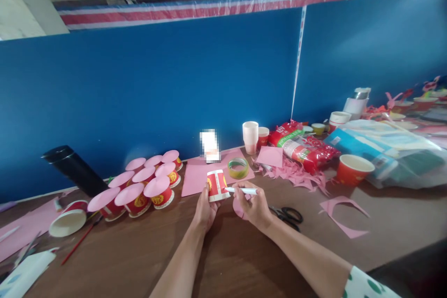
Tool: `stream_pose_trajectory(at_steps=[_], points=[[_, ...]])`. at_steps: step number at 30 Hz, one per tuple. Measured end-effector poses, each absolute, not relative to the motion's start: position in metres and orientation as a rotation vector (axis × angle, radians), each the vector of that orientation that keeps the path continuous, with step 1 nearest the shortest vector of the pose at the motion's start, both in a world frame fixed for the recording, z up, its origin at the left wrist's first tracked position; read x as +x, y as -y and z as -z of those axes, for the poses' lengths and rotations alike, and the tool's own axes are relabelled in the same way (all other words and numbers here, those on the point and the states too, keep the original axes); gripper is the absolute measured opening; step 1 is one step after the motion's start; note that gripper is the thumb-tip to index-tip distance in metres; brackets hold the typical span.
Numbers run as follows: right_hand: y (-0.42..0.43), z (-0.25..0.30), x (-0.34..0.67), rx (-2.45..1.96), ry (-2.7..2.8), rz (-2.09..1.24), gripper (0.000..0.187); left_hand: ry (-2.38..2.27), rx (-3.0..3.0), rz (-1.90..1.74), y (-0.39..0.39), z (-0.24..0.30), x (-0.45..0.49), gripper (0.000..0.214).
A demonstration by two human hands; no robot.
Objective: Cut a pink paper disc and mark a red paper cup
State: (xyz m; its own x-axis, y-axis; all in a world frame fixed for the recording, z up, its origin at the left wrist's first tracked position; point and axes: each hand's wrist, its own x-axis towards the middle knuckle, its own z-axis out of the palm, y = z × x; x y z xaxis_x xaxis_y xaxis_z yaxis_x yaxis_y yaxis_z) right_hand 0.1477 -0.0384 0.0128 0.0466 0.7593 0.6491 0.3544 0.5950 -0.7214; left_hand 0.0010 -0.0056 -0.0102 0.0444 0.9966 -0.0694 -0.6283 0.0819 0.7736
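My left hand (204, 213) is wrapped round a red and white paper cup (217, 185), which is upside down with its wide rim facing me. In my right hand (257, 206) is a white pen (248, 191), pinched between thumb and fingers, its tip at or very near the cup's right side. A round piece of pink paper (239, 208) lies partly hidden under my right hand. Just right of that hand are black-handled scissors (292, 215). Behind the cup, a roll of tape (238, 169) rests on a pink sheet (192, 180).
Several upturned red cups topped with pink discs (159, 186) stand at left, near a black bottle (71, 167) and a tipped cup (68, 223). Pink scraps (293, 174), red packets (296, 144), an orange cup (354, 171) and plastic bags (394, 153) lie right. A blue partition (174, 79) bounds the back.
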Motion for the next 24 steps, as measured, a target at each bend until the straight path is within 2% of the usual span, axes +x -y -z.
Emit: stream_pose_trajectory(at_steps=[6, 15, 20, 24], points=[[0.0417, -0.0152, 0.1486, -0.995, 1.582, -0.420, 0.021, -0.719, 0.656, -1.390, 0.0057, 0.0093, 0.0018, 0.030], [0.0384, -0.0133, 0.1521, -1.067, 1.724, -0.221, 0.023, -0.779, 0.661, -1.372, 0.0047, 0.0123, 0.0003, 0.033], [0.0398, -0.0134, 0.1526, -1.087, 1.665, -0.236, 0.028, -0.793, 0.643, -1.372, 0.0054, 0.0110, 0.0008, 0.033], [0.0440, -0.0156, 0.1517, -1.001, 1.579, -0.284, 0.020, -0.748, 0.627, -1.407, 0.0056, 0.0081, 0.0013, 0.029]])
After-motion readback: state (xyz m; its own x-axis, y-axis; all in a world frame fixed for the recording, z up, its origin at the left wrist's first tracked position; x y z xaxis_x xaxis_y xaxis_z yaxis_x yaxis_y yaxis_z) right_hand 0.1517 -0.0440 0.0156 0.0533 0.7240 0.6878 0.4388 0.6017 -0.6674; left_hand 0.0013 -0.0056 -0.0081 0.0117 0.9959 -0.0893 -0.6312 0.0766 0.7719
